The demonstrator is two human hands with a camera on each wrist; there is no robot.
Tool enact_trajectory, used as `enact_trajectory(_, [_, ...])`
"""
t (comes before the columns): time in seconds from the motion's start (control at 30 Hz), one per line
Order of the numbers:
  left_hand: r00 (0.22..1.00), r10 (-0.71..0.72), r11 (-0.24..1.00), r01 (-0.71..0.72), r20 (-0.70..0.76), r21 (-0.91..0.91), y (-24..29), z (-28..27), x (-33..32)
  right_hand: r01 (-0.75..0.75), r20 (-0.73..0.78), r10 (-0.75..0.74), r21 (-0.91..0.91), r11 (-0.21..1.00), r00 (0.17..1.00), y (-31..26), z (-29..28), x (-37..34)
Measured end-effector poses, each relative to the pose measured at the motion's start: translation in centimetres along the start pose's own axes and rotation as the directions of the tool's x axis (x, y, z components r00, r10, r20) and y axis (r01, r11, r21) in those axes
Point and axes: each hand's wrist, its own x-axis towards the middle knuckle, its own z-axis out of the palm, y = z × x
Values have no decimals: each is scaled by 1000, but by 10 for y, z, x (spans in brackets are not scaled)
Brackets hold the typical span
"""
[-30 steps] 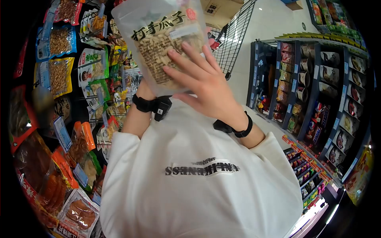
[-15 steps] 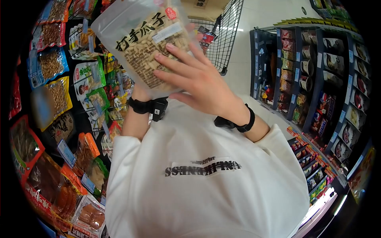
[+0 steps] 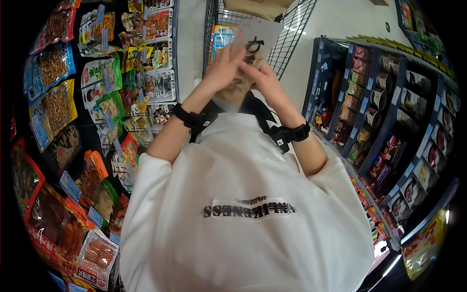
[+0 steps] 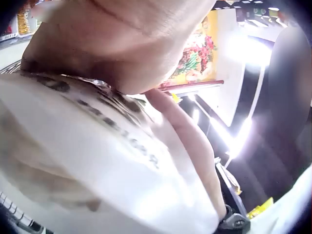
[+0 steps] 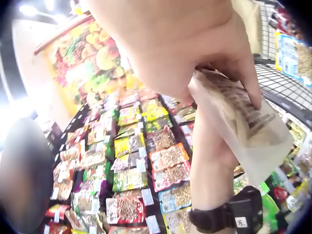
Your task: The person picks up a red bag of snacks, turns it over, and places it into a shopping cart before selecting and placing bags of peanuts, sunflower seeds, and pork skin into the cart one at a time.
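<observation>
Both hands hold the clear seed bag (image 3: pixel 232 92), which tilts in front of the white shirt with its printed top up and to the right. My left hand (image 3: pixel 224 68) grips its left side and my right hand (image 3: pixel 267 82) pinches its right side. In the left wrist view, the bag (image 4: pixel 97 146) fills the lower part beneath my left hand (image 4: pixel 112 44). In the right wrist view, the bag (image 5: pixel 243 122) is creased under the curled fingers of my right hand (image 5: pixel 180 48). The hands hide the bag's middle.
A wire cart (image 3: pixel 292 34) stands beyond the hands, holding a cardboard box (image 3: pixel 258 7) and a blue-and-yellow packet (image 3: pixel 223 36). Hanging snack packets (image 3: pixel 56 114) line the left; shelves of packaged goods (image 3: pixel 384 112) stand on the right.
The bag has moved right and turned from facing the camera to a narrow, slanted view. My right hand has left its spread position on the front; the left hand has come into view. More of the cart shows.
</observation>
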Motion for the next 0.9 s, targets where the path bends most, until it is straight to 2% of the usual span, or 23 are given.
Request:
enact_trajectory(0.03, [1000,-15,999,15,22,-33,-3,0,4,-113,-49,116,57,992,992,2,-7,7])
enact_trajectory(0.07, [998,-30,997,33,49,-66,-5,1,7,-115,-64,120,82,990,991,39,-27,27])
enact_trajectory(0.17, [987,-136,982,146,91,-118,-12,3,8,-247,-43,289,409,878,956,52,-50,49])
enact_trajectory(0.2, [979,-176,974,188,98,-124,-15,1,9,-180,-116,248,418,891,962,53,-49,51])
enact_trajectory(0.23, [971,-214,966,226,103,-129,-19,-4,14,-172,-131,223,320,932,966,62,-56,60])
enact_trajectory(0.27, [970,-233,970,237,69,-60,-76,11,31,-162,-141,195,216,963,970,82,-66,73])
enact_trajectory(0.3, [971,-237,971,238,30,-18,-84,14,33,-152,-150,167,110,982,974,106,-75,87])
enact_trajectory(0.33, [971,-240,970,240,-5,25,-86,19,31,-111,-146,128,118,987,981,139,-84,102])
enact_trajectory(0.43, [959,-280,953,282,-32,109,-98,31,37,-306,-61,311,78,949,949,165,-97,129])
enact_trajectory(0.47, [953,-303,944,304,-27,128,-105,37,40,-331,-95,356,207,920,930,172,-97,135])
enact_trajectory(0.57, [960,-275,961,273,45,51,-162,77,65,-410,-165,412,46,911,896,204,-119,154])
enact_trajectory(0.6, [944,-329,939,326,13,110,-133,80,65,-365,-187,369,58,929,910,201,-124,152])
enact_trajectory(0.63, [933,-356,931,350,46,99,-129,86,70,-385,-241,372,-6,923,896,205,-130,154])
enact_trajectory(0.7, [950,-305,932,313,-71,180,-127,106,79,-419,-355,352,-129,899,866,212,-144,165])
enact_trajectory(0.73, [938,-347,902,337,-9,271,-131,112,92,-428,-406,370,-58,902,835,224,-149,173])
enact_trajectory(0.77, [930,-368,906,358,1,228,-132,115,103,-432,-414,358,-100,896,837,268,-167,189])
enact_trajectory(0.83, [909,-415,903,407,33,137,-133,128,112,-441,-457,339,-136,887,822,263,-170,192])
enact_trajectory(0.87, [920,-386,909,391,-59,142,-126,132,111,-508,-462,404,-123,853,789,222,-160,184])
enact_trajectory(0.9, [945,-316,939,323,-79,115,-127,137,113,-494,-521,293,-304,814,802,228,-160,192])
